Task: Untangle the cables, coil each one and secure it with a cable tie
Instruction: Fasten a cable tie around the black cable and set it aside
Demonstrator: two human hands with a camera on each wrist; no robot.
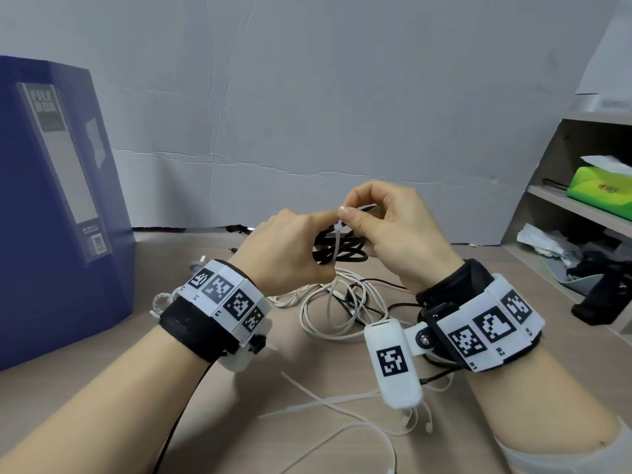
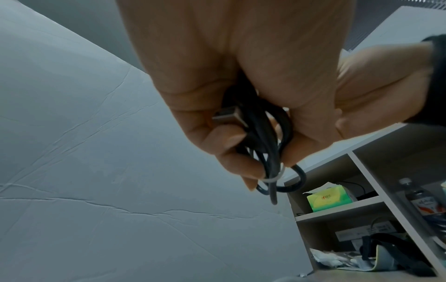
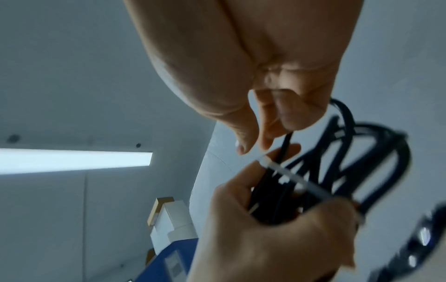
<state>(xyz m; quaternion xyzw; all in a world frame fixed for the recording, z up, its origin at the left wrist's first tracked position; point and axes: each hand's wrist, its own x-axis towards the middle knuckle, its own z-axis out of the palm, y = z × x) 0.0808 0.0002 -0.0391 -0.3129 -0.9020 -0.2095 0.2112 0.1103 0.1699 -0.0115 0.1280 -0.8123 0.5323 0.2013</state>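
Loose white cable ties [image 1: 328, 403] nearest on the worktop [image 1: 212, 436], tangled white cables [image 1: 337, 311] beyond, above them left hand [image 1: 285, 256] fingers curled round the coiled black cable [image 1: 342, 249], right hand [image 1: 398, 230] fingers pinching a white cable tie [image 1: 338, 239] looped round it, blue file box [image 1: 56, 200] far left.

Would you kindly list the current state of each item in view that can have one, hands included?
black cable: coiled, held off the desk.
cable tie: wrapped round the coil, tail pinched.
left hand: grips the coil.
right hand: pinches the tie's tail.
white cables: tangled with thin black ones on the desk.
spare cable ties: loose on the desk.
file box: upright.
tissue pack: open, tissue sticking out.
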